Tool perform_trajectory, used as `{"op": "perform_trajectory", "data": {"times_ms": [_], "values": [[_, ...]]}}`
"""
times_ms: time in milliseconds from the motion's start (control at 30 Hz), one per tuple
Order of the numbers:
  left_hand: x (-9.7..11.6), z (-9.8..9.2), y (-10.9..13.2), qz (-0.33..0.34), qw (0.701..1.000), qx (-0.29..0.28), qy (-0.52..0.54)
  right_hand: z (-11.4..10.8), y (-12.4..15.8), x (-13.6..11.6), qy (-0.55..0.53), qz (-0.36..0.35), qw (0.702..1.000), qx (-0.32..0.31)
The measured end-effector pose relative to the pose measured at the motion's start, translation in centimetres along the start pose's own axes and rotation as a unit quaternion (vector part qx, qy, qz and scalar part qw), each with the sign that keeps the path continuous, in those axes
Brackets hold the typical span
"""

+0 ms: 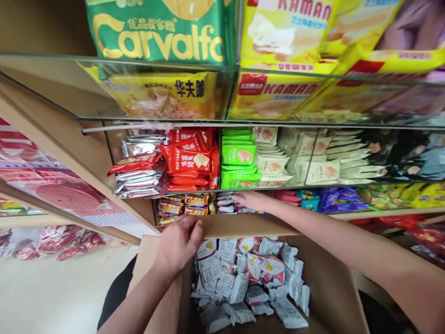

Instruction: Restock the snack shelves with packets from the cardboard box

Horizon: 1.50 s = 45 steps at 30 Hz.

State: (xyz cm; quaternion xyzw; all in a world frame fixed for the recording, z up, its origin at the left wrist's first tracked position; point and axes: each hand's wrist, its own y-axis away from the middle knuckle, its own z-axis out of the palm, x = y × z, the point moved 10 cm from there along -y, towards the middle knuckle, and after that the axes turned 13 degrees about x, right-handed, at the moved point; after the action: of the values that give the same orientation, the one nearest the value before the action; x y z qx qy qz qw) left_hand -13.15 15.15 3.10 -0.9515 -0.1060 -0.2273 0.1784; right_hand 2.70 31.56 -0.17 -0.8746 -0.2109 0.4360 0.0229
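Your right hand (251, 201) reaches over the wooden front board (243, 226) of the shelf, into the low compartment of small pale packets (225, 204). Its fingertips are in among those packets, and you cannot tell from this view whether they pinch one or only touch. Your left hand (179, 241) is at the board's left part, near the orange packets (196, 201), its fingers bent and its thumb close beside them; whether it grips anything is hidden.

Below the board, between your forearms, stands an open cardboard box (158, 297). The loose white packets (239, 283) lie jumbled inside it, some printed with red and yellow, several turned to show grey text.

To the right of your right hand, along the same low row, are pink packets (288, 197), teal packets (310, 200) and purple packets (340, 199). On the level above, you have red packets (189, 157) at the left, then green packets (239, 155) and stacked cream packets (273, 164). Higher up stand a large green bag (160, 41) and yellow bags (285, 32).
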Motion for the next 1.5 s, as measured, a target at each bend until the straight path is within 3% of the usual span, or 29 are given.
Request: {"op": "perform_trajectory", "data": {"times_ms": [100, 200, 267, 333, 400, 467, 567, 700, 900, 1067, 1167, 1233, 1267, 1333, 1433, 1500], "values": [[0.1, 0.2, -0.2, 0.001, 1.0, -0.011, -0.023, -2.3, 5.5, -1.9, 0.074, -0.055, 0.992, -0.083], [0.1, 0.3, -0.3, -0.004, 0.997, -0.02, -0.078, -5.5, 13.1, -6.4, 0.037, -0.169, 0.984, -0.039], [0.3, 0.2, -0.4, -0.002, 0.993, -0.018, -0.113, -3.7, 18.5, -7.5, 0.002, -0.211, 0.974, -0.08], [0.6, 0.1, -0.4, 0.004, 0.991, -0.017, -0.136, -0.1, 22.0, -5.5, 0.008, -0.177, 0.979, -0.101], [0.9, -0.1, -0.3, 0.009, 0.987, -0.02, -0.16, 4.3, 23.7, -2.4, 0.022, -0.129, 0.985, -0.116], [1.2, -0.4, -0.3, 0.014, 0.983, -0.017, -0.181, 8.1, 24.2, 0.3, 0.031, -0.09, 0.987, -0.129], [1.8, -0.7, -0.3, 0.022, 0.979, 0.001, -0.204, 10.9, 23.7, 2.5, 0.064, -0.054, 0.988, -0.13], [1.2, -0.5, -0.2, -0.001, 0.974, 0.005, -0.227, 11.5, 22.3, 2.3, 0.109, -0.046, 0.987, -0.107], [1.2, -0.5, -0.3, 0.006, 0.977, 0.015, -0.211, 12.9, 20.8, 0.3, 0.153, -0.133, 0.977, -0.072], [1.3, -1.2, -0.4, 0.019, 0.982, 0.045, -0.182, 11.4, 19.2, 0.5, 0.053, -0.101, 0.993, -0.025], [3.8, -3.5, 1.2, 0.129, 0.976, 0.164, -0.069, 9.1, 18.4, 0.7, 0.021, -0.043, 0.999, 0.021], [6.0, -4.2, 3.9, 0.222, 0.953, 0.202, 0.029, 7.1, 18.4, 0.6, 0.004, 0.0, 0.999, 0.053], [6.8, -3.8, 5.2, 0.249, 0.948, 0.186, 0.067, 6.1, 18.7, 0.6, -0.025, 0.028, 0.997, 0.062], [7.7, -1.7, 6.8, 0.232, 0.959, 0.112, 0.115, 4.5, 19.4, 0.7, -0.135, 0.102, 0.984, 0.059], [6.8, 1.9, 7.3, 0.074, 0.983, 0.018, 0.168, 2.9, 20.9, 0.3, -0.303, 0.197, 0.932, 0.036], [6.1, 4.5, 7.5, -0.037, 0.973, -0.059, 0.221, 1.9, 21.6, -0.3, -0.352, 0.214, 0.911, 0.026]]}}
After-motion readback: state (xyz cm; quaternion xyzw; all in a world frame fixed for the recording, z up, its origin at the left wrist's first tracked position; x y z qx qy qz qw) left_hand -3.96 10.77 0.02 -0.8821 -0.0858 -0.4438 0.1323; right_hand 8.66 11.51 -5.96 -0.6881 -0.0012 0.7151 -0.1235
